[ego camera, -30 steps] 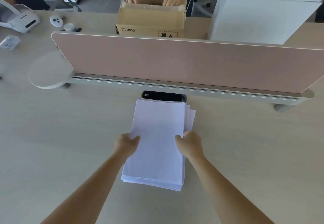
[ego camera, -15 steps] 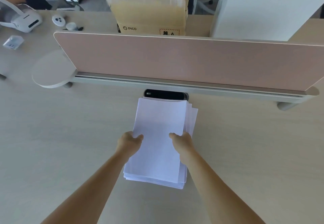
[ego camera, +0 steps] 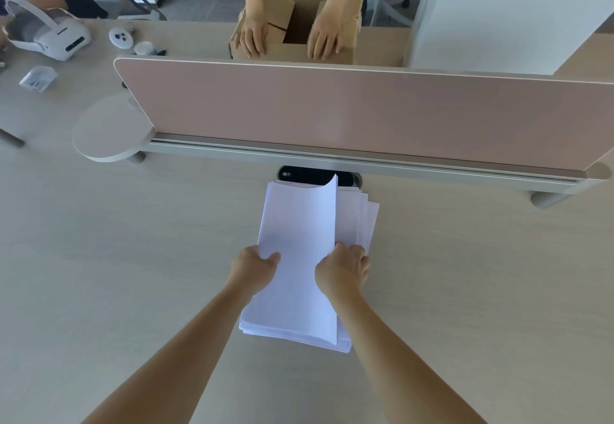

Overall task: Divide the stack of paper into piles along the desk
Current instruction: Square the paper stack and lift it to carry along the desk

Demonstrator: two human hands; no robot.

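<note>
A thick stack of white paper lies on the pale wooden desk, straight ahead of me. Its sheets are fanned slightly to the right at the far end. My left hand grips the left edge of the top sheets. My right hand pinches their right edge, and that edge curls upward off the rest of the stack, its far right corner raised.
A pink divider screen on a grey rail crosses the desk behind the stack, with a black cable port at its foot. Beyond it another person's hands rest on a cardboard box. A white headset lies far left.
My right hand has slid inward and lifted the right edge of the top sheets, which now curl up. The person opposite has turned the box and laid both hands on it.
</note>
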